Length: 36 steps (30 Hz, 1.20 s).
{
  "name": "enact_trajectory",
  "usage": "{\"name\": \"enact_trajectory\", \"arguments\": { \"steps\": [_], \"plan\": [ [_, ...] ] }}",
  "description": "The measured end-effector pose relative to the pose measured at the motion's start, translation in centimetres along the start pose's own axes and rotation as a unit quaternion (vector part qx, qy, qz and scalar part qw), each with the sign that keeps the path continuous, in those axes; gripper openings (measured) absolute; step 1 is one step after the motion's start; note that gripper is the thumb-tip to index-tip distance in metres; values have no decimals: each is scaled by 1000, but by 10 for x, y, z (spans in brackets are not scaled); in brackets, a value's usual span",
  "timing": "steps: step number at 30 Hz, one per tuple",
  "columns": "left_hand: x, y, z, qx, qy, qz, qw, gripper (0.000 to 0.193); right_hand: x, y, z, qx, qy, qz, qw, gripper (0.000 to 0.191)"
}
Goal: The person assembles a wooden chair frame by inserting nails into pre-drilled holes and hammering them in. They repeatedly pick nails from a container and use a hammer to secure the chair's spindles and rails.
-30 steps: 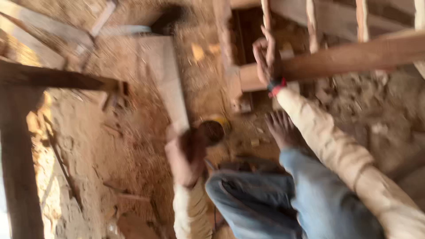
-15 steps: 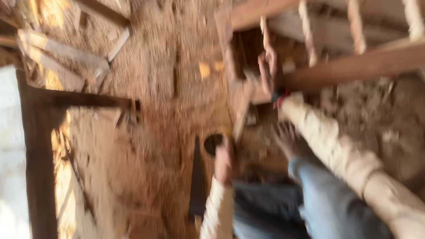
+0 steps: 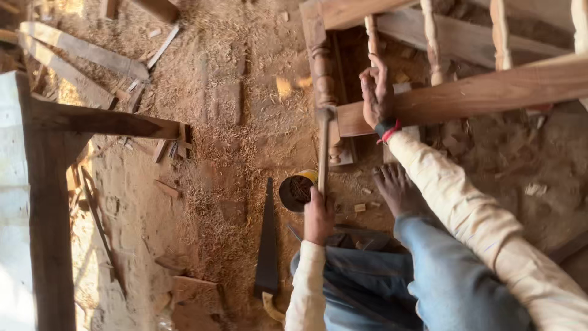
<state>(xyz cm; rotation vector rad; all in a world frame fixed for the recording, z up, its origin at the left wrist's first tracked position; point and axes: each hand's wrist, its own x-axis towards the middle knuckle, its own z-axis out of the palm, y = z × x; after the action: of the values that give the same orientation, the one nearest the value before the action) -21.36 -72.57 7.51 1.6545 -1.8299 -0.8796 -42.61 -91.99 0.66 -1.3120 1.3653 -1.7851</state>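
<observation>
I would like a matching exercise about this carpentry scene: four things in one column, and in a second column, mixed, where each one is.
Things:
1. left hand
2. right hand
3. handsaw
4. bare foot

Places:
A. lying flat on the sawdust floor
B. resting on the horizontal wooden rail
C. gripping the long-handled hammer
D. on the ground below the rail, near the small round tin

Pairs: 1-C, 2-B, 3-A, 4-D
</observation>
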Motion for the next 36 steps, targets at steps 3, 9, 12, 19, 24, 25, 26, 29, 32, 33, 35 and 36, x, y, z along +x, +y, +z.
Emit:
{"name": "enact_trajectory", "arguments": {
  "steps": [3,9,12,19,24,25,26,29,32,33,35,36],
  "plan": [
    [3,17,-15,-34,61,66,995,14,3,0,-2,-29,7,-54,998,46],
    [15,46,-124,-322,243,357,843,18,2,12,-5,23,-32,1,999,54],
    [19,35,-96,-320,276,411,808,23,-1,19,-4,16,-33,10,999,53],
    [-5,22,20,-50,50,24,997,37,-2,33,0,22,-42,-9,999,45],
    [-2,47,-67,-195,167,109,960,6,2,29,1,25,-24,-28,999,37],
    [2,47,-78,-228,226,260,911,23,3,28,1,18,-28,-24,999,38],
    [7,44,-86,-264,248,313,878,18,2,27,0,7,-41,-4,999,40],
    [24,19,-66,-295,288,338,846,4,0,27,-5,-5,-57,25,998,43],
    [18,-11,-6,-74,239,177,952,14,3,33,-1,31,-77,-6,997,40],
    [10,-19,13,-19,167,77,983,19,5,37,0,51,-58,-15,997,36],
    [-17,-33,36,-14,64,-53,996,48,5,44,8,94,-47,-43,994,32],
    [-25,-42,41,-29,93,-12,995,49,8,50,12,236,-44,19,970,31]
  ]
}}
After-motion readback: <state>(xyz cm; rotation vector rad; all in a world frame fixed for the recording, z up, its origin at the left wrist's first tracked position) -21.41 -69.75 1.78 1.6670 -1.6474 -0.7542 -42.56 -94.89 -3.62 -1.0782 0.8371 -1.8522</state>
